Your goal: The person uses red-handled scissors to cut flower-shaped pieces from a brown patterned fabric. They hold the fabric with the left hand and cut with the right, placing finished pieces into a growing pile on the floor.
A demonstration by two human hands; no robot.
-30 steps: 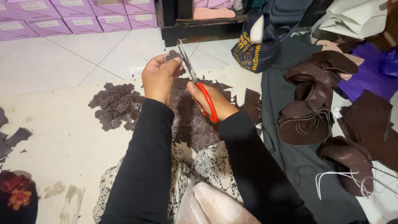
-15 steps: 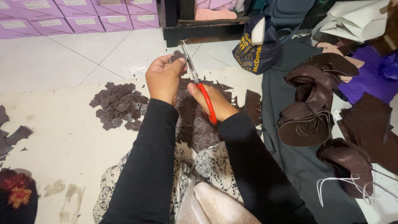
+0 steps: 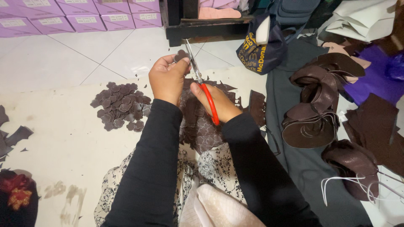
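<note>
My left hand [image 3: 166,77] pinches a small dark brown fabric piece [image 3: 182,55] between thumb and fingertips. My right hand [image 3: 219,101] grips red-handled scissors [image 3: 201,86], blades pointing up and away, close beside that piece. Under both hands lies a brown sheet with drawn petal outlines [image 3: 206,130] across my lap. To the left on the cream mat [image 3: 63,143] sits a pile of cut brown petal shapes [image 3: 121,105].
Purple boxes [image 3: 80,19] line the far left floor. A dark bag [image 3: 261,48] and black furniture base [image 3: 202,29] stand ahead. Brown leather rolls [image 3: 313,109], brown sheets [image 3: 376,126] and purple fabric [image 3: 374,80] lie right on grey cloth. Brown scraps [image 3: 12,136] lie far left.
My hands have shifted slightly right and up while turning the small piece against the scissor blades. The pile and other things stay in place.
</note>
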